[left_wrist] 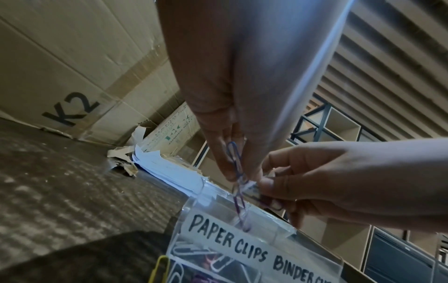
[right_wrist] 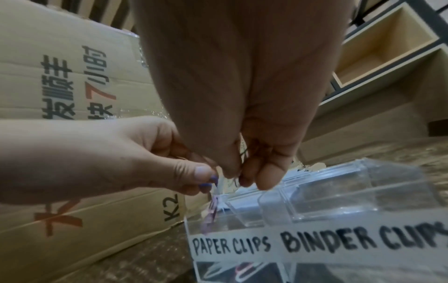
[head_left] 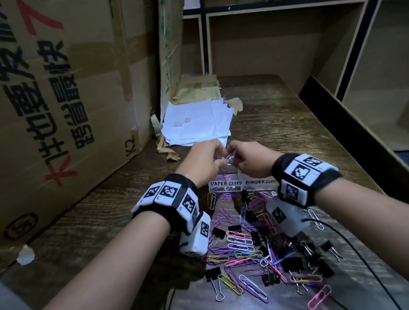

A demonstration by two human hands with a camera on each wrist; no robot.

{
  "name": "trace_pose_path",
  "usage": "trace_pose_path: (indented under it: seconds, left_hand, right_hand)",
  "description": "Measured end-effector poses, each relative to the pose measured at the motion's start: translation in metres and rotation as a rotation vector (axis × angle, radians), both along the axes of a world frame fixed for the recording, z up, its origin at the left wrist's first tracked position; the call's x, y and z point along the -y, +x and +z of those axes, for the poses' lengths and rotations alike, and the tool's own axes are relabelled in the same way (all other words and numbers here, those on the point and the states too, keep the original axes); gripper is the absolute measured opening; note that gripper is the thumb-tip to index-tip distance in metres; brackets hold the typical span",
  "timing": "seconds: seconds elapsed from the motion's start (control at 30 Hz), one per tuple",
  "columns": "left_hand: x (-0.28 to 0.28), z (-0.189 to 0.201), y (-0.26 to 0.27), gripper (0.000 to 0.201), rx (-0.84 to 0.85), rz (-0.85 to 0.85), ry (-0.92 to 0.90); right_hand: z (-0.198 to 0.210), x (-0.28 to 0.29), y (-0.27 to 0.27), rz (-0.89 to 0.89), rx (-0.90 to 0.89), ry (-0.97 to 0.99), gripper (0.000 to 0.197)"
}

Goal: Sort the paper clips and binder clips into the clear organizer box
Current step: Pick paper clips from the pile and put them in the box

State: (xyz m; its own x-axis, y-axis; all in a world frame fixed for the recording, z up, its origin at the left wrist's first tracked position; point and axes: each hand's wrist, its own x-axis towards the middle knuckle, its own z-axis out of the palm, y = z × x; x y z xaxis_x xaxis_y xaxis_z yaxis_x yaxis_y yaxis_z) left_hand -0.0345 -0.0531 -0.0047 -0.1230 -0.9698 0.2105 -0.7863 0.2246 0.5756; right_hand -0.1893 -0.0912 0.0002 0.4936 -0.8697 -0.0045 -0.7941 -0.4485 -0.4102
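Clear organizer box, purple paper clips pinched above it

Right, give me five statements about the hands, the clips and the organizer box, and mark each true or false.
1. Both hands meet above the clear organizer box. True.
2. The left hand pinches purple paper clips over the side labelled PAPER CLIPS. True.
3. The right hand lies flat on the table. False: it is raised, its fingers curled at the clips.
4. The box's label names only binder clips. False: it reads PAPER CLIPS and BINDER CLIPS.
5. Loose clips lie on the table nearer the person than the box. True.
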Motion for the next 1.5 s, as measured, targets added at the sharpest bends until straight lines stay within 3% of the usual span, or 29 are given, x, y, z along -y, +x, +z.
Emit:
trace_pose_path:
  seconds: [0.2,0.33,0.43,0.5,0.7,0.9,1.0,1.1,1.23,1.33,1.5]
  left_hand:
    - [-0.010,-0.004,0.008,0.014,0.066,0.027,-0.063]
    - [-0.027,-0.005,0.024,0.009,0.264,-0.042,0.148]
    - [-0.035,-0.020,0.024,0.027,0.420,-0.081,0.291]
    - [-0.037,-0.033,0.020,0.031,0.464,-0.076,0.277]
    - [-0.041,-0.042,0.014,0.014,0.350,-0.084,0.205]
    - [-0.039,-0.041,0.011,0.031,0.301,-0.059,0.294]
    - [-0.040,-0.037,0.012,0.032,0.337,-0.072,0.310]
    - [-0.039,-0.030,0.021,0.031,0.269,-0.046,0.315]
    - [-0.040,-0.015,0.036,0.025,0.140,0.008,0.344]
    - [-0.045,-0.010,0.043,0.024,0.120,0.026,0.369]
    - [-0.057,-0.015,0.049,0.015,0.296,-0.022,0.443]
  right_hand:
    - [-0.002,-0.005,-0.003,0.041,-0.020,-0.013,0.037]
    - [-0.001,-0.023,-0.007,0.129,-0.028,-0.080,0.019]
    - [-0.009,-0.035,0.000,0.235,-0.237,-0.019,0.022]
    - [-0.019,-0.038,0.007,0.254,-0.390,-0.014,0.013]
    - [-0.037,-0.040,0.009,0.272,-0.327,-0.045,0.013]
    - [-0.038,-0.042,0.005,0.187,-0.266,0.033,0.011]
    - [-0.034,-0.043,0.004,0.141,-0.225,0.062,0.007]
    - [-0.029,-0.042,-0.001,0.124,-0.120,0.065,0.005]
    - [-0.028,-0.043,-0.001,0.120,0.013,0.124,0.021]
    - [-0.026,-0.044,0.004,0.121,-0.058,0.183,0.028]
    - [-0.031,-0.050,0.016,0.119,-0.222,0.263,0.018]
